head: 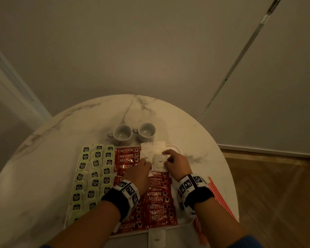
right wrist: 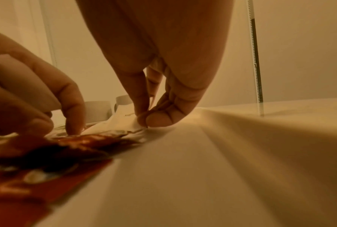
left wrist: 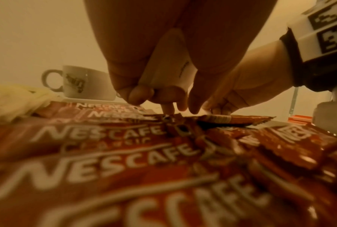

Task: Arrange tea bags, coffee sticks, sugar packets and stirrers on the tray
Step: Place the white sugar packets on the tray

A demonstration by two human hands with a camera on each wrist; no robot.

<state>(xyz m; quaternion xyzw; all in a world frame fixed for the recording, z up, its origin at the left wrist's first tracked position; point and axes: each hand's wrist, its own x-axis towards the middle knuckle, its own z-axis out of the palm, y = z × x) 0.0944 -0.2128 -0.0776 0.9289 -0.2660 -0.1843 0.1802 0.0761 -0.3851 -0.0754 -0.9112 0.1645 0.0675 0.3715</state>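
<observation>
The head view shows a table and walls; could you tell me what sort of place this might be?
Probably a hotel room or home corner: a round marble table, two white cups and wood parquet floor.

A home-like room: round marble table [head: 89,122], wood floor [head: 276,185], 2 cups [head: 134,133].

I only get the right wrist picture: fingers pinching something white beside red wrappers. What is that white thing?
Observer: A sugar packet; the head view shows "Sugar" printed on it, with the right hand pinching its right edge.
Visitor: What is the other hand doing?
Observer: The left hand holds a spare packet tucked in its palm, one fingertip down by the coffee sticks.
Visitor: Anything else laid out?
Observer: Green tea bags, in three columns along the tray's left side.
</observation>
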